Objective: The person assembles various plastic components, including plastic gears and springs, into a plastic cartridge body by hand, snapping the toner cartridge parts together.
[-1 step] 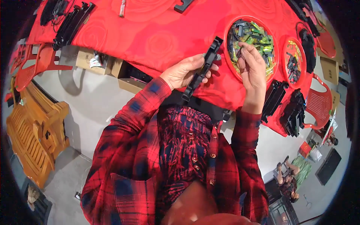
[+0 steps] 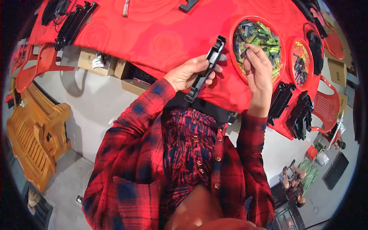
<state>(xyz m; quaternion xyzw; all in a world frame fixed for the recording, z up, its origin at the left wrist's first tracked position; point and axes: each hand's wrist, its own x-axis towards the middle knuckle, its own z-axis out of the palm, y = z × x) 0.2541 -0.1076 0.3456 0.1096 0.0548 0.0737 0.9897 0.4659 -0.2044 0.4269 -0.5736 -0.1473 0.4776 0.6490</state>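
My left hand (image 2: 193, 71) is closed around a long black plastic strip-shaped part (image 2: 205, 69), held tilted above the near edge of the red-covered table. Over the large red basket (image 2: 232, 57) is my right hand (image 2: 257, 65), thumb and fingertips pinched together. Whatever those fingertips hold, if anything, is too small and dark to make out. Small black and yellow-green plastic pieces (image 2: 264, 38) fill the basket beneath that hand.
A smaller red basket (image 2: 293, 63) of small pieces stands to the right. Black plastic parts lie stacked at the right (image 2: 281, 100) and far left (image 2: 74, 25). A screwdriver (image 2: 125, 8) lies at the back. Red chairs and a wooden bench (image 2: 34, 142) stand around.
The black part in my left hand has turned slightly, so a lighter, shiny face now shows. My right hand has hardly moved.
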